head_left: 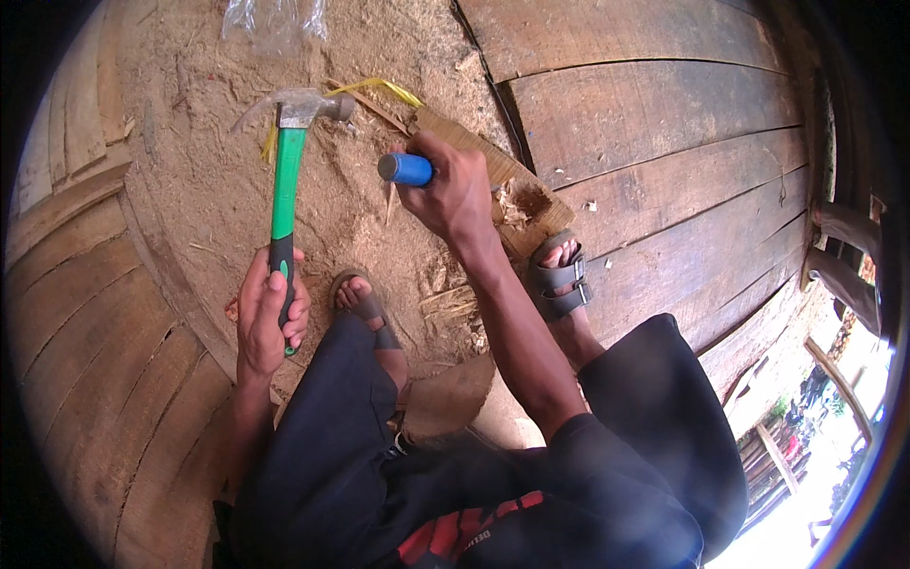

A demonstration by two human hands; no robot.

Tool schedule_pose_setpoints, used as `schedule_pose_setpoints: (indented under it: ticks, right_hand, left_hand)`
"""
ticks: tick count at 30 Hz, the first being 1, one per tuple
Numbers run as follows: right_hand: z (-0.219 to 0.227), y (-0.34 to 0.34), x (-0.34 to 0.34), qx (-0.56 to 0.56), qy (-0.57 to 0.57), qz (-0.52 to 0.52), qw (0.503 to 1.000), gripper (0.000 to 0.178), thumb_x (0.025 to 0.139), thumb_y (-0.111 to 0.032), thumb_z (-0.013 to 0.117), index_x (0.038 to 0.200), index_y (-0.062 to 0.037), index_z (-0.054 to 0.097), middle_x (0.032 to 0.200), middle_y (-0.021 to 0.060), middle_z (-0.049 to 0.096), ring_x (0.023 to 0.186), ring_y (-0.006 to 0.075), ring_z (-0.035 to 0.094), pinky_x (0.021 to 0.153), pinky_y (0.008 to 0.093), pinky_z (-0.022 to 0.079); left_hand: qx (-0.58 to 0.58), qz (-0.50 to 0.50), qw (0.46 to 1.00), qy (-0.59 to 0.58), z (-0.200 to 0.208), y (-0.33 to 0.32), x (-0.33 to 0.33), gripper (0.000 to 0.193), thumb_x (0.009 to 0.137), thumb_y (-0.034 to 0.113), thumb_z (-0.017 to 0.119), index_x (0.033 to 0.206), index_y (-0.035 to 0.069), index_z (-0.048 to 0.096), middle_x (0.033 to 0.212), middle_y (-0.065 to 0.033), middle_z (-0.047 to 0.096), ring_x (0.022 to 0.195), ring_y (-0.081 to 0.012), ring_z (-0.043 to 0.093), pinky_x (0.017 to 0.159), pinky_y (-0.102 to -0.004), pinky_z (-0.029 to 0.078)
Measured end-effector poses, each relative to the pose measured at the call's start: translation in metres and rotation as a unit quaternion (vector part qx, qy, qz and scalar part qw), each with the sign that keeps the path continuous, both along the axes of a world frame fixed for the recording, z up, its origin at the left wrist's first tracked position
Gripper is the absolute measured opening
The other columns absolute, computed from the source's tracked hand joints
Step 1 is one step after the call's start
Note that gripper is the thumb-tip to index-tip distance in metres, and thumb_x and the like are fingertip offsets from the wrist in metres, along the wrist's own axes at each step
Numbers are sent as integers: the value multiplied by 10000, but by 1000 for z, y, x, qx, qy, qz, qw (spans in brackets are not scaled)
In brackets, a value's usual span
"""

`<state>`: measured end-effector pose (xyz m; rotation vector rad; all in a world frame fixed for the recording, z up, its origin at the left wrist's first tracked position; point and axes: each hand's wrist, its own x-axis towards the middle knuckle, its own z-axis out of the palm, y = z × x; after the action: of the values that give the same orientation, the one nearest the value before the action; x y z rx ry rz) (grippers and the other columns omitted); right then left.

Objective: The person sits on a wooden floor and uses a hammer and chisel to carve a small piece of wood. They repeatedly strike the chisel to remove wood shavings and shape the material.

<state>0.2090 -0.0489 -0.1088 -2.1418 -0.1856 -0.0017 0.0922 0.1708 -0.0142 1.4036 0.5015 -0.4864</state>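
Observation:
My left hand (261,308) is closed around the black lower grip of a claw hammer (287,180), whose green handle stands up from the fist with the metal head at the far end. My right hand (450,194) grips a chisel by its blue handle (409,170); the handle's dark end cap points left, and the blade is hidden by the hand. Beneath and beside that hand lies a wooden block (507,171), running slantwise down to the right. Near its lower end a rough hollow (519,202) has been cut, with torn fibres and shavings in it.
Sawdust (209,199) covers the ground. My sandalled feet (559,275) flank the work, the right one against the block's near end. Wide planks (654,114) lie at right, curved-looking boards (95,313) at left. A yellow strap (389,87) and clear plastic (275,19) lie beyond.

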Motion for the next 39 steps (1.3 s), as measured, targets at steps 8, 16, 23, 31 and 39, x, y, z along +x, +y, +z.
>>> schedule_pose_setpoints:
  ticks: [8, 16, 23, 31, 39]
  right_hand:
    - [0, -2, -2, 9, 8, 1, 1000, 256, 866, -269, 708, 735, -73, 611, 553, 130, 584, 493, 305, 622, 491, 395, 474]
    - [0, -2, -4, 13, 38, 8, 999, 237, 856, -266, 694, 751, -76, 600, 576, 149, 605, 538, 358, 631, 522, 431, 492]
    - [1, -1, -1, 6, 12, 2, 1000, 250, 856, -266, 710, 735, -70, 613, 578, 146, 600, 526, 323, 635, 509, 404, 481]
    - [-8, 1, -1, -8, 23, 12, 1000, 214, 830, -264, 696, 754, -90, 596, 569, 171, 576, 570, 393, 623, 537, 455, 495]
    - [-9, 4, 4, -8, 21, 12, 1000, 177, 794, -239, 712, 765, -95, 613, 585, 172, 594, 586, 389, 638, 561, 458, 513]
  left_hand:
    - [-10, 0, 1000, 5, -2, 0, 0, 451, 1036, 435, 447, 1263, 45, 433, 644, 16, 435, 436, -12, 368, 371, -175, 326]
    - [-19, -2, 1000, 14, -5, 0, -2, 444, 1037, 434, 440, 1263, 51, 431, 664, 4, 432, 438, -18, 363, 370, -175, 320]
    - [-19, 1, 1000, 7, -2, 0, -2, 426, 1045, 421, 421, 1244, 44, 434, 658, 3, 424, 432, -26, 348, 367, -187, 302]
    - [80, -21, 996, -33, 8, -13, -24, 389, 1052, 410, 413, 1173, 42, 444, 629, 22, 407, 442, -23, 333, 385, -190, 295]
    - [63, 57, 995, -46, 5, -18, -31, 356, 1059, 336, 398, 1178, 5, 454, 654, 22, 409, 490, -19, 337, 422, -184, 304]
